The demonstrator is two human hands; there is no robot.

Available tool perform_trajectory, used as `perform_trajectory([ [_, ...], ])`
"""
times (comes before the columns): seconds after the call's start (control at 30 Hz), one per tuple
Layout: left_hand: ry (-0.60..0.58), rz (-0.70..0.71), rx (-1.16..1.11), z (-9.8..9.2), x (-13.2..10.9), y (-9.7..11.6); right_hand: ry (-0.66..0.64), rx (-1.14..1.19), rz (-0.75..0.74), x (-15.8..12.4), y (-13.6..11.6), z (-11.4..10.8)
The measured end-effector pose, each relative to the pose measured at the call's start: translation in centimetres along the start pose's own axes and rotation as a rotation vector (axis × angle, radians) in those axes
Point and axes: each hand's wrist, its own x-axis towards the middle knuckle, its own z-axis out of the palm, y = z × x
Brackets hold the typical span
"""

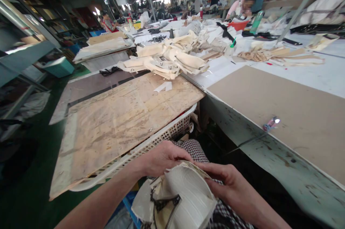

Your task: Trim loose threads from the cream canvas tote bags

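Observation:
Over my lap I hold a cream, stiff-looking sewn piece (191, 189) with a dark zipper (164, 202) on its near side; it looks like an unfinished bag body. My left hand (165, 157) grips its far edge, thumb on top and fingers partly hidden behind it. On the right rim, my right hand (228, 180) pinches the edge, its fingers reaching toward the left hand. The two hands nearly meet at the top edge. What lies under the piece is hidden.
A worn wooden board (126, 110) rests over a white plastic basket (172, 130) at front left. Similar cream pieces (172, 56) are heaped beyond it. On the right table lie a beige sheet (280, 96) and a small pink-handled tool (271, 124). Several people work farther back.

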Motion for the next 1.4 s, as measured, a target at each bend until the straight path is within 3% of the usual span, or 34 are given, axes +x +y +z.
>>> perform_trajectory([
  [0.13, -0.041, -0.011, -0.026, -0.2, 0.8, -0.9, -0.004, 0.000, -0.028, 0.1, 0.4, -0.1],
  [0.33, 0.045, -0.068, -0.054, 0.9, 1.1, -0.7, 0.138, -0.087, -0.099, -0.2, 1.4, 0.2],
  [0.7, 0.149, -0.112, 0.147, 1.9, 1.4, 0.4, 0.231, -0.285, -0.206, -0.4, 3.9, 1.0],
  [0.83, 0.142, -0.102, 0.161, 1.9, 1.4, 0.4, 0.308, -0.278, -0.251, 0.0, 4.0, 1.3],
  [0.97, 0.145, -0.104, 0.192, 2.0, 1.4, 0.5, 0.305, -0.323, -0.301, 0.2, 3.4, 1.5],
  [1.13, 0.175, -0.046, 0.304, 2.4, 1.2, 0.8, 0.254, -0.399, -0.297, 0.2, 3.1, 1.7],
  [1.3, 0.193, 0.074, 0.597, 2.9, 1.0, 0.7, 0.297, -0.429, -0.276, 0.7, 3.2, 1.8],
  [1.4, 0.220, 0.091, 0.649, 3.3, 1.1, 0.4, 0.315, -0.398, -0.253, 0.8, 3.0, 1.6],
])
